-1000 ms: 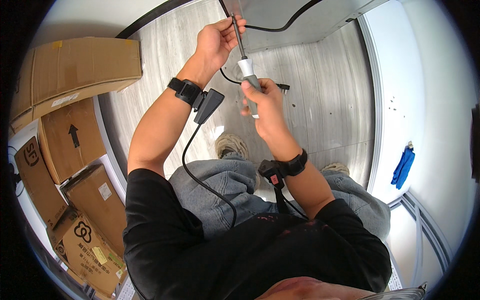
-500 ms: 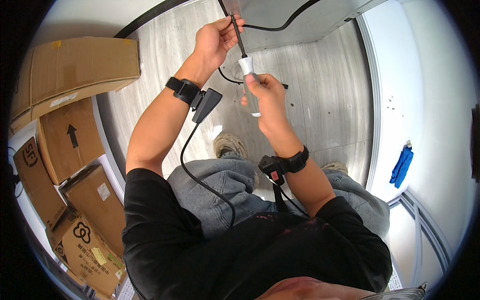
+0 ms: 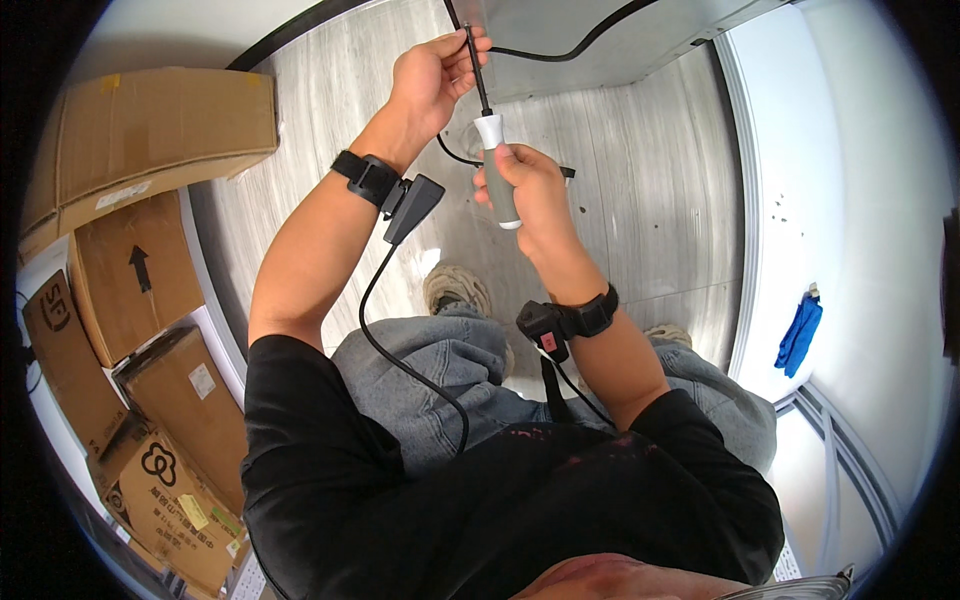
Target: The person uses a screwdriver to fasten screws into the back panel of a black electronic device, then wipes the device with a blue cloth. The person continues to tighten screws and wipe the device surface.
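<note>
A screwdriver (image 3: 502,190) with a grey and white handle and a long dark shaft points away from me. The fingers and thumb of my right hand (image 3: 532,190) are wrapped round its handle. At the far end of the shaft, my left hand (image 3: 432,78) closes its thumb and forefinger about the tip, with the other fingers curled behind it. Whether a small screw sits at the tip is too small to tell. The tip is close to the lower edge of a grey metal panel (image 3: 570,68) and a black cable (image 3: 575,52).
Cardboard boxes (image 3: 165,130) are stacked on the left. Another thin black cable (image 3: 457,157) lies on the wood-patterned floor (image 3: 660,200) under my hands. A blue cloth (image 3: 800,335) hangs on the white wall at right. Wired devices (image 3: 412,210) are strapped to both wrists.
My right hand has shifted slightly left and its fingers have moved on the handle, which looks a little turned. The left hand stays by the tip.
</note>
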A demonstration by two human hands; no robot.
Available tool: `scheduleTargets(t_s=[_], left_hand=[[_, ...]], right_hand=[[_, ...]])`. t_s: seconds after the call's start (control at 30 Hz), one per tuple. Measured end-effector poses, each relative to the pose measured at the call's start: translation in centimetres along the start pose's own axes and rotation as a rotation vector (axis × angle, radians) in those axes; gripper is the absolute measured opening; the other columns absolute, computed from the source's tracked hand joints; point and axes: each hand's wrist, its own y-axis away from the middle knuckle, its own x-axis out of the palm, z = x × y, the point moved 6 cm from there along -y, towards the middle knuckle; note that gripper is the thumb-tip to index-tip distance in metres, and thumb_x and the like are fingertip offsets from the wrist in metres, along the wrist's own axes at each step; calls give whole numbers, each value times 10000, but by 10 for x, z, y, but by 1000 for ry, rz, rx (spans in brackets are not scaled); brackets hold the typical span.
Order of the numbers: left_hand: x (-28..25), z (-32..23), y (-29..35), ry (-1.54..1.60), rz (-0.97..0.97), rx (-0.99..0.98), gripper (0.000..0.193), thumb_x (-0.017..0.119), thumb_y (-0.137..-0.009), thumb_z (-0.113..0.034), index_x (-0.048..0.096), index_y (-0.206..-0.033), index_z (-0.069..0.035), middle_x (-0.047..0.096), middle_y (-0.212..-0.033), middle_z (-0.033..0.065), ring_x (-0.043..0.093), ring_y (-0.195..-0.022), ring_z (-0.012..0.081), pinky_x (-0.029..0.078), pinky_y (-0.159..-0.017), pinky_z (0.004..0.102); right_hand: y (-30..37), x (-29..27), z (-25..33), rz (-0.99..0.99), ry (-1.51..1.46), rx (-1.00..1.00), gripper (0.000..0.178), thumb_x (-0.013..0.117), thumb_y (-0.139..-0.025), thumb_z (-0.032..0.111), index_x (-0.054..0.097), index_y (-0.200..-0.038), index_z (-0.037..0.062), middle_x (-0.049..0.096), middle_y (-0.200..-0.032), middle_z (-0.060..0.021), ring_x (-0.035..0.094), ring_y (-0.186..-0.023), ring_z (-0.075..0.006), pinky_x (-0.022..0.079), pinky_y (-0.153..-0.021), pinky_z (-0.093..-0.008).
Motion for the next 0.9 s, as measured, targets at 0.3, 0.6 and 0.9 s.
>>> scheduleTargets(t_s=[0.3, 0.6, 0.9], left_hand=[[0, 1, 0, -18, -36, 7, 255, 455, -960, -152, 600, -1101, 2, 665, -986, 68, 600, -780, 108, 486, -666, 210], [4, 0, 5, 48, -17, -9, 235, 479, -944, -124, 610, -1085, 10, 661, -962, 65, 598, -781, 109, 490, -693, 214], [5, 0, 3, 1, -54, 15, 227, 478, -934, -82, 604, -1089, 25, 641, -917, 57, 596, -795, 112, 499, -702, 218]], right_hand=[[19, 8, 20, -283, 685, -529, 398, 669, -796, 110, 441, -1093, -25, 599, -946, -163, 604, -789, -269, 496, -673, -383], [23, 11, 15, -162, 89, -288, 393, 626, -836, 82, 414, -1149, -26, 612, -961, -151, 636, -792, -203, 521, -519, -278], [9, -15, -3, -294, 374, -456, 298, 625, -867, 78, 454, -1093, -16, 580, -831, -73, 546, -712, -121, 464, -467, -291]])
